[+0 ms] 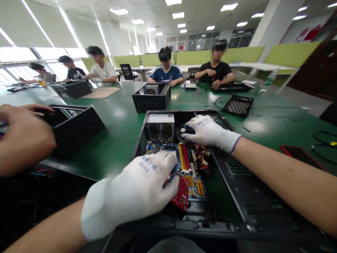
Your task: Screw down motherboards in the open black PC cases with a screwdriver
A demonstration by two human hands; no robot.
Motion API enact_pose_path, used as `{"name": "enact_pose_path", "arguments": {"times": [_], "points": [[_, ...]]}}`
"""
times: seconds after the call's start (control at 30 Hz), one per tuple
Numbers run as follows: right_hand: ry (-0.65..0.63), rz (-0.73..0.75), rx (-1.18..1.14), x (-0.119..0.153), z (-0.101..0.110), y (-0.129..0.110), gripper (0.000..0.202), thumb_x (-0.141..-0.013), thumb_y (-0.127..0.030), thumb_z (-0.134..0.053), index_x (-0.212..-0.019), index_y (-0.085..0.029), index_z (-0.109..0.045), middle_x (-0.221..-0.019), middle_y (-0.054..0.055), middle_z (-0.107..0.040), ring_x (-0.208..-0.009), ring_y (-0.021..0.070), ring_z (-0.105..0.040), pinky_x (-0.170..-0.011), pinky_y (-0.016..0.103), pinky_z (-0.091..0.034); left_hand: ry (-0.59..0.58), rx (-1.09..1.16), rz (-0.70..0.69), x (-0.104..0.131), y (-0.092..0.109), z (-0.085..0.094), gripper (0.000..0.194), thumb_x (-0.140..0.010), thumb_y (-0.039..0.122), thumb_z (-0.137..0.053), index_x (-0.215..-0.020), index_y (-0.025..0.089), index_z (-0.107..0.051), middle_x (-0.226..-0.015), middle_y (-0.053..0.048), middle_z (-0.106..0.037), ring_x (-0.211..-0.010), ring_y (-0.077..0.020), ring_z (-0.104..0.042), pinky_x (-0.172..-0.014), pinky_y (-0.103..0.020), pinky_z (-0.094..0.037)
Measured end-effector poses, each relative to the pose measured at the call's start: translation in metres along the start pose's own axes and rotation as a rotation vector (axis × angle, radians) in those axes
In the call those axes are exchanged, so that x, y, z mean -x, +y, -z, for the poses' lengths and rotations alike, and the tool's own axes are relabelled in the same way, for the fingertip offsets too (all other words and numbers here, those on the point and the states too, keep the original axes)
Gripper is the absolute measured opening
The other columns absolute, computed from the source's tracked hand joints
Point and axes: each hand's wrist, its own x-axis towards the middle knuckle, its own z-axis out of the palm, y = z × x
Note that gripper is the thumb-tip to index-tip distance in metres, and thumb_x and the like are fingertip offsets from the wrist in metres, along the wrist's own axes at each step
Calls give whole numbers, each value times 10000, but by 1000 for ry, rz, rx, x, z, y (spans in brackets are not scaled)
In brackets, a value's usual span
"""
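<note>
An open black computer case (233,196) lies on its side in front of me. In it are a silver power supply (160,128) at the back left and a blue motherboard (195,193) with red and yellow memory slots. My left hand (147,179), in a white glove, pinches a red circuit card (181,195), tilted over the motherboard. Beside the power supply, my gloved right hand (204,130) is closed over a black part with a round silver centre (182,130), perhaps a fan or drive; its underside is hidden. Bundled coloured cables (204,160) lie below that hand.
At left, another person's bare hands (26,137) reach over a second black case (79,130). A third case (151,100) stands ahead on the green table (118,119). Several people sit across it. At right are a black tray (238,105), a bottle (268,80) and a black cable (319,140).
</note>
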Motion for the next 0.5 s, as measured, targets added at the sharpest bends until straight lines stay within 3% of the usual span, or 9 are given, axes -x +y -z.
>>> {"name": "enact_pose_path", "arguments": {"times": [0.17, 0.33, 0.4, 0.5], "points": [[23, -12, -19, 2, -1, 0, 541, -961, -613, -427, -1084, -176, -722, -1115, 153, -736, -1063, 329, -635, -885, 401, -417, -277, -167, 12, -73, -33, -31, 345, -956, 345, -497, -1202, 125, -595, -1133, -151, -704, -1029, -296, -703, -906, -393, -560], [15, -13, -26, 3, 0, -1, 551, -956, -617, -429, -1117, -178, -720, -1137, 157, -734, -1079, 337, -629, -877, 409, -411, -608, -262, 50, -121, -43, -54, 383, -912, 335, -554, -1227, 135, -638, -1237, -178, -703, -1091, -325, -705, -899, -402, -577], [10, -10, -27, 3, 0, -1, 560, -957, -624, -420, -1108, -179, -723, -1137, 156, -735, -1081, 341, -627, -882, 417, -406, -671, -290, 61, -133, -45, -62, 380, -883, 339, -596, -1199, 140, -664, -1225, -182, -714, -1089, -332, -709, -898, -404, -582], [-5, -7, -23, 3, 0, -1, 572, -955, -630, -415, -1113, -174, -722, -1149, 162, -731, -1095, 349, -621, -893, 429, -395, -639, -256, 50, -143, -54, -78, 432, -865, 417, -628, -1197, 145, -674, -1214, -174, -724, -1097, -323, -710, -919, -387, -581]]}}
